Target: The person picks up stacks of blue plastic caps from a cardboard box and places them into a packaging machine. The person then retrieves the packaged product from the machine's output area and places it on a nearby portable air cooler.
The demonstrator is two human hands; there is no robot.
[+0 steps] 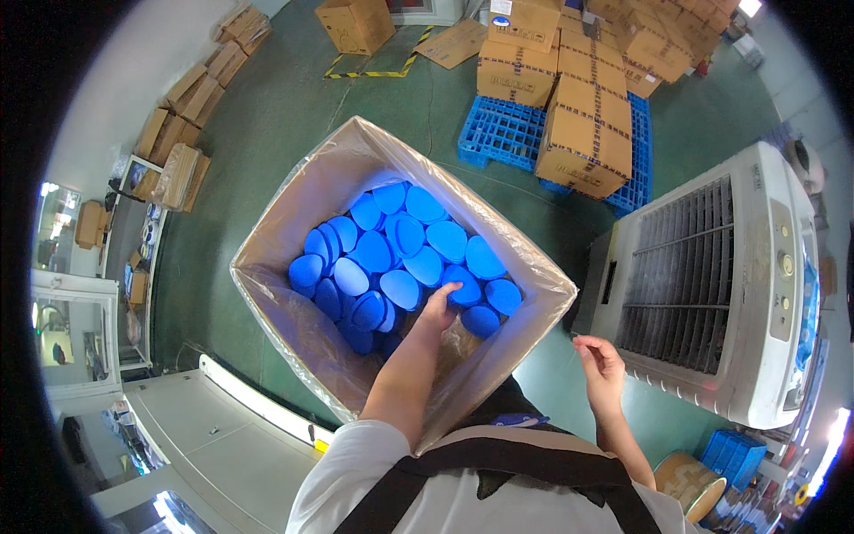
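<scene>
The box [311, 191] is matt brown cardboard, lined with a thin, glossy, crinkled clear plastic bag [544, 289], and the blue pieces [447, 240] inside it look smooth and matt. Beyond the box, matt cardboard cartons [587, 133] banded with shiny tape sit on a blue plastic pallet [498, 133]. Right of the box, the air cooler [752, 285] has smooth pale plastic casing, while the floor [209, 285] around the box is smooth, with a faint sheen.
</scene>
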